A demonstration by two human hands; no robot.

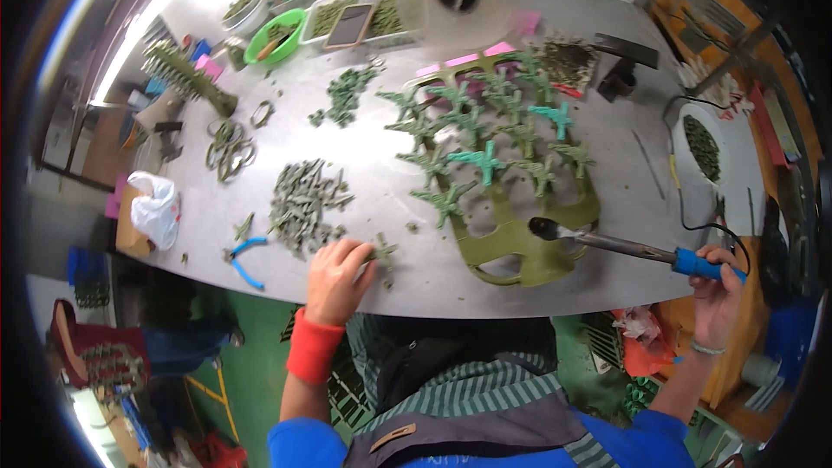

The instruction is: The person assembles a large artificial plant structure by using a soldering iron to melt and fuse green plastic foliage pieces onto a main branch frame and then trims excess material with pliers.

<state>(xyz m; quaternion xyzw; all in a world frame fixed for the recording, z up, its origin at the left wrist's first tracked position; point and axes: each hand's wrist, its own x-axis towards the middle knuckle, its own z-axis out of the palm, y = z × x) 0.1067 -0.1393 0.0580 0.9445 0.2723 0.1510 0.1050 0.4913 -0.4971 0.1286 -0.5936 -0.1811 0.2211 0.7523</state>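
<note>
I log roughly a dozen green star pieces point(485, 160) seated on the olive frame point(520, 251) at centre right, its lower loops unfilled, left hand point(336, 273) pinching another star piece point(382, 251), right hand point(715, 290) fisted round the soldering iron point(624, 247), loose pile point(308, 199) remaining centre left.

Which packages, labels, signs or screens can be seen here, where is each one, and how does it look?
Phone: far left of the table, lying across white trays; flat dark screen, pale frame.
White plastic bag: left table edge; crumpled, knotted.
Pink paper slips: far centre, near the round clear lid; flat rectangles.
</note>
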